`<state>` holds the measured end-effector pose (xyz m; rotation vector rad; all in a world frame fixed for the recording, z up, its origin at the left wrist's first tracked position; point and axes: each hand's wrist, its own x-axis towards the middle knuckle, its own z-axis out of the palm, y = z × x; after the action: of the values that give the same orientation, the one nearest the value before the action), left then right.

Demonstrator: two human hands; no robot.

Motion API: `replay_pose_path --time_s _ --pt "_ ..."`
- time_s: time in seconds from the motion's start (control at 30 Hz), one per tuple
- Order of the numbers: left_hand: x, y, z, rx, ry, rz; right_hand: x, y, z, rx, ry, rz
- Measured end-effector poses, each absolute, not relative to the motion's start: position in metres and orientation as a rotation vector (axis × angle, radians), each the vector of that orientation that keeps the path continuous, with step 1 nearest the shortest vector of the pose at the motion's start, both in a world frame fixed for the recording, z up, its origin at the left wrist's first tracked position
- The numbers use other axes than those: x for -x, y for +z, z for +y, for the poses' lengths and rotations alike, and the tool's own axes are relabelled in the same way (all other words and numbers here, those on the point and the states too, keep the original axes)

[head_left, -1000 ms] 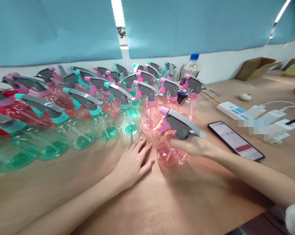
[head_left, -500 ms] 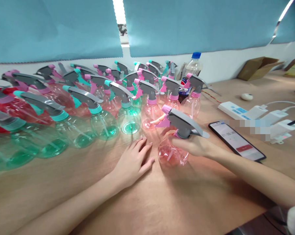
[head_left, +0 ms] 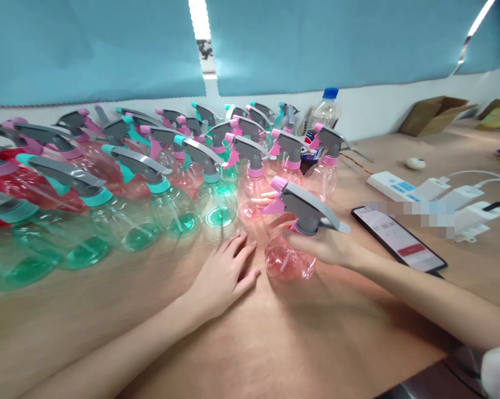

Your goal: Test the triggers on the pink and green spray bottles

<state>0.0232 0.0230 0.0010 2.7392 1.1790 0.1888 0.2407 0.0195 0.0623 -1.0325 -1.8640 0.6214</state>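
A pink spray bottle [head_left: 289, 257] with a grey and pink spray head stands on the brown table [head_left: 241, 354], tipped slightly. My right hand [head_left: 320, 244] is wrapped round its neck, with some fingers hidden behind it. Flat on the table to its left lies my left hand [head_left: 225, 269], fingers apart and holding nothing. Beyond my left hand is a green spray bottle [head_left: 217, 205] at the end of a front row of green ones. Just behind the held bottle stands another pink spray bottle [head_left: 253, 194].
Several more pink and green spray bottles fill the left and back. A phone [head_left: 399, 238] lies at the right, near a white power strip [head_left: 393, 185] with plugs. Behind are a blue-capped bottle [head_left: 326, 113] and a cardboard box [head_left: 430, 116].
The whole view has shifted slightly, so everything appears a little further left. Both hands keep their places, the right one still round the pink bottle.
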Motion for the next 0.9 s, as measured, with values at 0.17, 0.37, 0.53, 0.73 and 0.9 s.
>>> replay_pose_path --time_s 0.17,0.37,0.53,0.73,0.9 --pt "-0.0227 -0.0001 0.0225 -2.743 0.209 1.171 -0.2403 0.0617 0.0211 0.996 0.623 -1.858" --pt "-0.0241 0.0005 0.0236 -2.745 0.23 1.162 -0.2413 0.0611 0.0215 0.992 0.664 -1.867" --pt "-0.0235 0.0004 0.0229 -2.746 0.258 1.156 -0.2416 0.0614 0.0206 1.018 0.651 -1.857" --pt "-0.0234 -0.0001 0.0233 -2.74 0.268 1.151 -0.2408 0.0625 0.0208 1.032 0.66 -1.851" --pt "-0.0233 0.0012 0.0223 -2.733 0.225 1.168 -0.2405 0.0629 0.0198 1.059 0.63 -1.863"
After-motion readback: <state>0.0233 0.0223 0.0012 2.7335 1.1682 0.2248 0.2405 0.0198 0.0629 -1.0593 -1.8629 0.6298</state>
